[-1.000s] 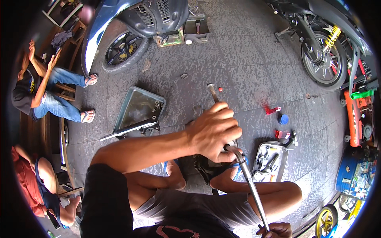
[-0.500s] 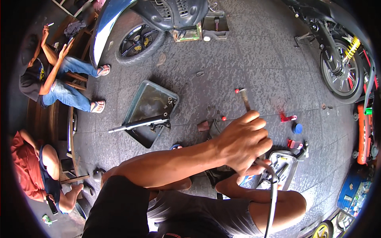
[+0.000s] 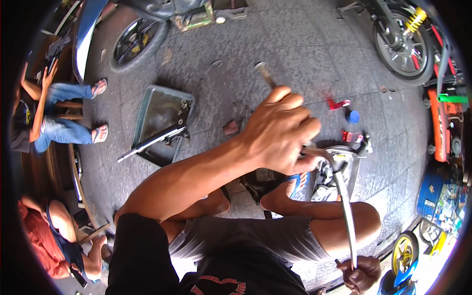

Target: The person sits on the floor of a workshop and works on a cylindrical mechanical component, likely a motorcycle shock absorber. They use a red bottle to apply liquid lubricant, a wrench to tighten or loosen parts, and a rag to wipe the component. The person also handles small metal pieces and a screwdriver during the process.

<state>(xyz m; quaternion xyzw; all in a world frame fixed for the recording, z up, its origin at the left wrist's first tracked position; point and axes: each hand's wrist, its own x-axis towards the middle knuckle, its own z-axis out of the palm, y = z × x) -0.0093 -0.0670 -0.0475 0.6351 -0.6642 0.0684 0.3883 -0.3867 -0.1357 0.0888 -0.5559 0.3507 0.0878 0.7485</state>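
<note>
My left hand (image 3: 282, 130) is closed around a metal tool whose brownish shaft (image 3: 268, 76) sticks up beyond my knuckles. Under my left hand, a long silver bar (image 3: 345, 206) bends and runs down toward the lower right, where my right hand (image 3: 361, 273) is closed around its end. Exactly how the shaft and bar join is hidden by my left hand. Below them, beside my right foot (image 3: 297, 182), a metal tray (image 3: 354, 174) holds dark and silver parts. Red parts (image 3: 338, 104) and a blue cap (image 3: 353, 116) lie on the floor just to the right.
A grey tray (image 3: 156, 108) with a silver tube lies left. Motorbike wheels (image 3: 137, 46) (image 3: 400, 49) stand at the back, an orange jack (image 3: 438, 128) and blue drum (image 3: 430, 194) at right. One person (image 3: 64, 128) sits on a wooden bench, another (image 3: 44, 236) at lower left.
My left hand has risen and moved right with the tool, and the bar's lower part has swung right with my right hand. The camera's view has also shifted.
</note>
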